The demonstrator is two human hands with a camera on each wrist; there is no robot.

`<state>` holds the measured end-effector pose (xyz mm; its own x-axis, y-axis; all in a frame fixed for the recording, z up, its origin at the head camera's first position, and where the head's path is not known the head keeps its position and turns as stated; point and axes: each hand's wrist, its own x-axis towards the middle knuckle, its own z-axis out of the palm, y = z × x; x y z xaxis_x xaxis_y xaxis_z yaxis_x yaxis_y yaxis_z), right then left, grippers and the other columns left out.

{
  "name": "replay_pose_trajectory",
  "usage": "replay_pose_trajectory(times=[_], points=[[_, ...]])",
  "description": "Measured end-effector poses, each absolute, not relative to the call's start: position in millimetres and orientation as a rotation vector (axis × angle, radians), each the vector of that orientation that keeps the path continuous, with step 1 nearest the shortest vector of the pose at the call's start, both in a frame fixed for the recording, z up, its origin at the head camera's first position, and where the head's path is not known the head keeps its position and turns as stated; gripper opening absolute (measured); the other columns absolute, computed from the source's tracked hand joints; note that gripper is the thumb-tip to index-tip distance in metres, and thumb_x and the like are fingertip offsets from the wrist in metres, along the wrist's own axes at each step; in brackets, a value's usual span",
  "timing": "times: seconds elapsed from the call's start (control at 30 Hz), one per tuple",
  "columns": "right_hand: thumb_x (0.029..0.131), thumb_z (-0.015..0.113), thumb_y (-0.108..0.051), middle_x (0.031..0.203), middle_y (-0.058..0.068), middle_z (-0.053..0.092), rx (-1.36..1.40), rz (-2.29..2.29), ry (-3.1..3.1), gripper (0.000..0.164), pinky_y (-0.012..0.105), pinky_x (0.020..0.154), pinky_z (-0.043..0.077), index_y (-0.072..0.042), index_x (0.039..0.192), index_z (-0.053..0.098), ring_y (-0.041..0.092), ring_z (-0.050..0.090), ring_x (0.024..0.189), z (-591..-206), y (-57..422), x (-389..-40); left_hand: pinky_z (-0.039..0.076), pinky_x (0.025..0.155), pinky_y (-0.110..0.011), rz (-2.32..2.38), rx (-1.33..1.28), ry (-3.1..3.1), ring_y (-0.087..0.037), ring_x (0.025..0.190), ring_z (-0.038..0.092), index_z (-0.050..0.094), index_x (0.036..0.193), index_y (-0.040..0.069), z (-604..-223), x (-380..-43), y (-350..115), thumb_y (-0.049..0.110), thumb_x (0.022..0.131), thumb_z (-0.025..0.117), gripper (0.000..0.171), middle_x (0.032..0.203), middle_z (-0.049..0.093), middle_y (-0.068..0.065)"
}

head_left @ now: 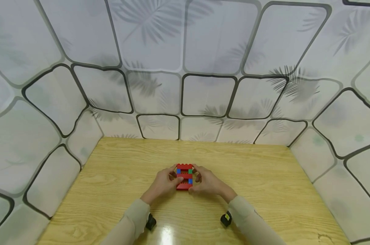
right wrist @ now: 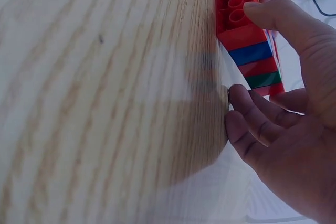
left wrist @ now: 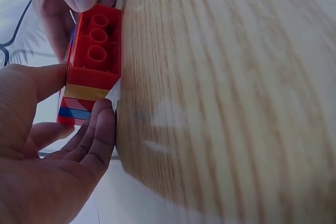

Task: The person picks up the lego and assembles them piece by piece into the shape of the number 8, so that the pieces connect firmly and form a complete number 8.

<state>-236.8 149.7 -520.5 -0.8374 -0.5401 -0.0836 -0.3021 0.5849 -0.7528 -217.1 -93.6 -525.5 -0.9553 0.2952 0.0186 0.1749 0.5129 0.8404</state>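
Observation:
A ladder-like stack of toy building bricks lies between my two hands above the wooden table. Its long red bricks are spaced by small blue and green ones. A yellow brick shows on its side in the left wrist view. My left hand grips the stack's left side, thumb across the front and fingers around the edge. On the opposite side my right hand pinches it, thumb at the near corner and a fingertip at the far corner. The near red brick's hollow underside faces the right wrist camera.
The light wooden table spreads around both hands. Behind it and at both sides hangs a pale cloth with a stone-and-leaf pattern. Dark wrist cameras sit below the cuffs.

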Motion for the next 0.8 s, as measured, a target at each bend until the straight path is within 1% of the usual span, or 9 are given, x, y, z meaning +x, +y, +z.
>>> replay_pose_trajectory(times=[0.2, 0.33, 0.57, 0.67, 0.8], points=[[0.085, 0.088, -0.030, 0.140, 0.013, 0.059, -0.676, -1.088, 2.502, 0.105, 0.029, 0.083, 0.052, 0.004, 0.163, 0.027, 0.018, 0.060, 0.103, -520, 150, -239, 0.059, 0.080, -0.034, 1.410, 0.427, 2.624, -0.019, 0.094, 0.068, 0.046, 0.154, -0.006, -527, -220, -94, 0.027, 0.101, 0.074, 0.069, 0.106, 0.072, -0.008], [0.084, 0.088, -0.030, 0.138, 0.014, 0.060, -0.694, -1.065, 2.507, 0.105, 0.029, 0.082, 0.053, 0.005, 0.163, 0.028, 0.016, 0.060, 0.101, -522, 151, -243, 0.057, 0.078, -0.031, 1.412, 0.425, 2.608, -0.017, 0.093, 0.066, 0.046, 0.155, -0.005, -527, -221, -93, 0.028, 0.101, 0.073, 0.068, 0.105, 0.072, -0.009], [0.085, 0.088, -0.032, 0.138, 0.014, 0.057, -0.696, -1.052, 2.501, 0.104, 0.027, 0.083, 0.052, 0.005, 0.162, 0.030, 0.015, 0.058, 0.098, -523, 152, -246, 0.051, 0.070, -0.025, 1.424, 0.466, 2.581, -0.014, 0.082, 0.059, 0.044, 0.155, -0.007, -528, -224, -93, 0.025, 0.103, 0.071, 0.067, 0.099, 0.070, -0.008], [0.085, 0.089, -0.034, 0.145, 0.017, 0.052, -0.681, -1.051, 2.489, 0.104, 0.027, 0.082, 0.051, 0.005, 0.162, 0.032, 0.015, 0.058, 0.097, -522, 151, -247, 0.051, 0.070, -0.025, 1.433, 0.500, 2.561, -0.014, 0.082, 0.059, 0.046, 0.155, -0.005, -529, -225, -94, 0.023, 0.104, 0.070, 0.063, 0.100, 0.071, -0.008], [0.085, 0.089, -0.036, 0.157, 0.022, 0.042, -0.682, -1.037, 2.480, 0.103, 0.026, 0.079, 0.050, 0.006, 0.161, 0.034, 0.014, 0.056, 0.094, -520, 151, -248, 0.052, 0.073, -0.026, 1.431, 0.519, 2.545, -0.015, 0.085, 0.059, 0.053, 0.151, -0.001, -530, -229, -95, 0.023, 0.104, 0.069, 0.056, 0.101, 0.071, -0.006]])
